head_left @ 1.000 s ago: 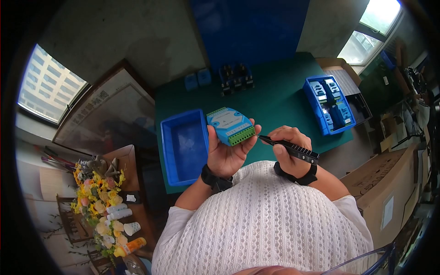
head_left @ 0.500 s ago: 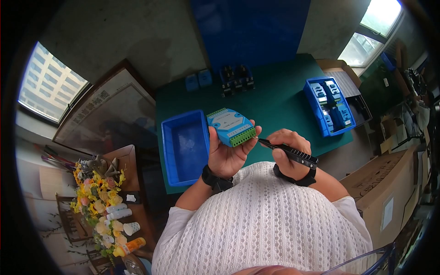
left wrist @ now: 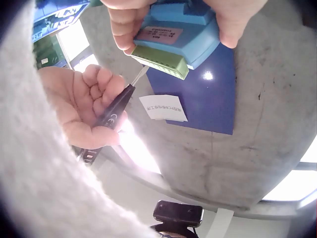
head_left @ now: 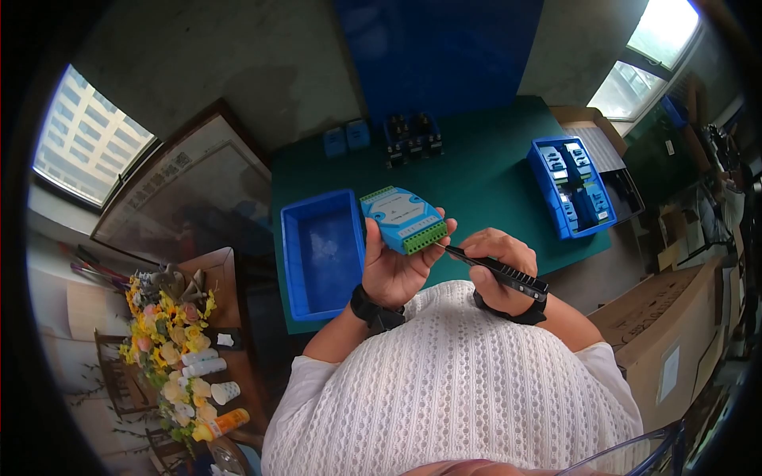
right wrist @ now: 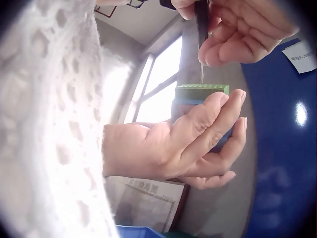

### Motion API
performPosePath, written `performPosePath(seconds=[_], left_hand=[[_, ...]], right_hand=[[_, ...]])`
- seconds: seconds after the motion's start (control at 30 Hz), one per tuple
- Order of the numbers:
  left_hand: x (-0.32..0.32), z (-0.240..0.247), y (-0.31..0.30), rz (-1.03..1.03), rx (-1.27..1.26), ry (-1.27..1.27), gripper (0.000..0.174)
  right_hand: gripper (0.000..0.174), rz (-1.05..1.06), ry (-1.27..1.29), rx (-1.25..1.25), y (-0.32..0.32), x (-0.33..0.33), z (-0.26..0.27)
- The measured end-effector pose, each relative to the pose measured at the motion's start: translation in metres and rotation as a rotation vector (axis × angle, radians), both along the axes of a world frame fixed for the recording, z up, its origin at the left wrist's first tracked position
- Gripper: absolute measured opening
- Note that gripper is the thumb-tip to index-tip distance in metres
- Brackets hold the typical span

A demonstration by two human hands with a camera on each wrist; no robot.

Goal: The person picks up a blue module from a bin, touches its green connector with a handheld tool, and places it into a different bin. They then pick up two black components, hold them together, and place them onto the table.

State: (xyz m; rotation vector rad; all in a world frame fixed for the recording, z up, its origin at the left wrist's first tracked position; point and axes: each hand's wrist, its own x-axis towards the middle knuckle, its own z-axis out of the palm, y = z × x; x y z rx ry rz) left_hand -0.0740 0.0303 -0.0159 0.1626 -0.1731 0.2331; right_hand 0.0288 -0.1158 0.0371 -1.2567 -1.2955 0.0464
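In the head view my left hand holds a blue plastic module by its sides, thumb and fingers on opposite edges. Its green screw terminal block faces my right hand. That hand grips a black screwdriver, its thin metal shaft aimed at the terminal row. Seen from the left wrist, the blade tip is right at the edge of the green block, and the screwdriver bears a CE mark. From the right wrist, the shaft stands over the top of the green block.
An empty blue bin is beside my left hand on the green table. Another blue bin at the right holds several modules. Dark parts and two blue pieces stand at the back. A cardboard box is at right.
The screwdriver and right hand have shifted slightly left, and the handle has tilted a little lower. The module has edged slightly right in the head view, still held in the left hand.
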Motion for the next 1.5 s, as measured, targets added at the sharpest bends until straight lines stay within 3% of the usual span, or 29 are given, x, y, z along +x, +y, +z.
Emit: performPosePath(seconds=[1.5], left_hand=[[-0.0025,-0.0005,-0.002,-0.006,0.039,0.057,0.07]], right_hand=[[0.021,0.112,-0.086,0.016,0.0051,-0.0064,0.0043]])
